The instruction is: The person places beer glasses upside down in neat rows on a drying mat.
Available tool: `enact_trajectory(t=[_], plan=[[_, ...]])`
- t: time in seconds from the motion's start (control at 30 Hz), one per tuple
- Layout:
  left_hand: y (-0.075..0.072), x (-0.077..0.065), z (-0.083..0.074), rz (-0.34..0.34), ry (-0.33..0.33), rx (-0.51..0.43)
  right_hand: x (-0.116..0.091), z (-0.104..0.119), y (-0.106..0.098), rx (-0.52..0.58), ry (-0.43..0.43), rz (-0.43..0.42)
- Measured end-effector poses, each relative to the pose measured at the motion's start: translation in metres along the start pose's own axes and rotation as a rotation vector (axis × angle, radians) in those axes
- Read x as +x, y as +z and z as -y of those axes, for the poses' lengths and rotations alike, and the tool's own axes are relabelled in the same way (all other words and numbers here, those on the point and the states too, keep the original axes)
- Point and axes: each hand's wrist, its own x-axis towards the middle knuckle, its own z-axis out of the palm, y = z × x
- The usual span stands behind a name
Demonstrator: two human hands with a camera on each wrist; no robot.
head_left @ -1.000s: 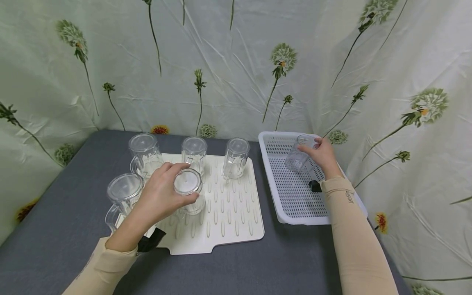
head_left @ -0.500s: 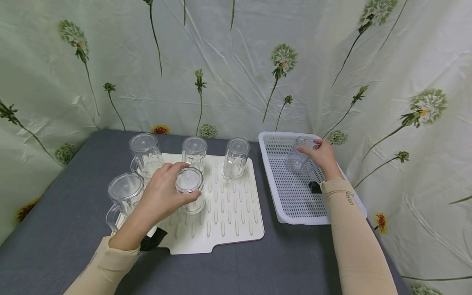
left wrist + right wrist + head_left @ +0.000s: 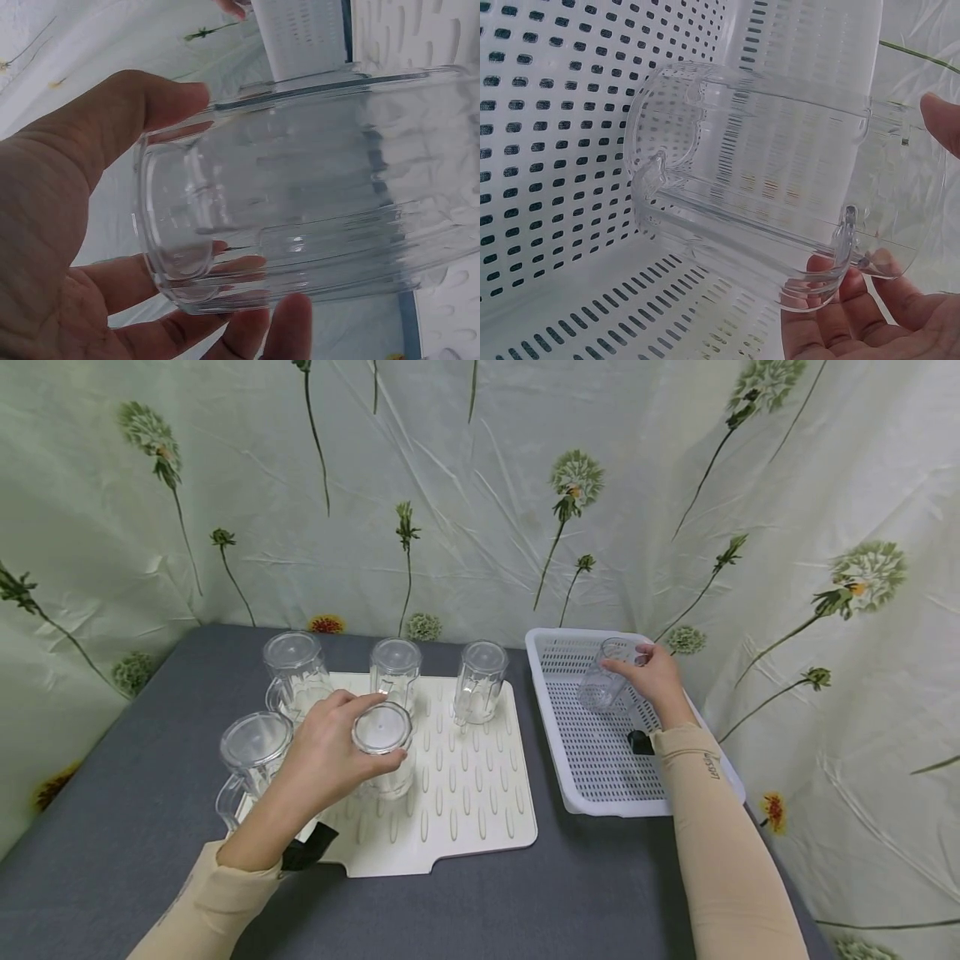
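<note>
In the head view my left hand (image 3: 327,750) holds a clear glass mug (image 3: 383,729), bottom up, over the near part of a white ridged drainer board (image 3: 480,802). The left wrist view shows the thumb on one side of that mug's base and the fingers curled on the other; whether its rim touches the board I cannot tell. Inside a white perforated basket (image 3: 551,735), my right hand (image 3: 656,677) grips the top end of another clear glass mug (image 3: 600,689). Its handle (image 3: 742,232) shows along the side in the right wrist view.
Several more glass mugs stand bottom up around the board: one at the back left (image 3: 294,652), one at the near left (image 3: 255,743), and two along the back edge, the right-hand mug (image 3: 482,681) nearest the basket. A flowered curtain (image 3: 480,527) hangs behind the grey table (image 3: 495,910).
Both hands keep their hold and stay almost in place. The mug in my left hand shifts very slightly, and the one in the basket barely moves.
</note>
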Motion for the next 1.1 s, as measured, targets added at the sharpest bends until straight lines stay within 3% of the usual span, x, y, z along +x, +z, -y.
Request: enact_trajectory(t=[0.27, 0.83, 1.1], plan=[[-0.001, -0.002, 0.004, 0.049, -0.027, 0.002, -0.004, -0.001, 0.002, 0.002, -0.015, 0.016], [-0.001, -0.001, 0.002, 0.056, -0.03, -0.008, -0.013, -0.005, -0.002, 0.089, -0.008, 0.02], [-0.01, -0.004, 0.002, 0.066, -0.017, -0.02, -0.016, -0.002, -0.003, 0.112, -0.019, 0.012]])
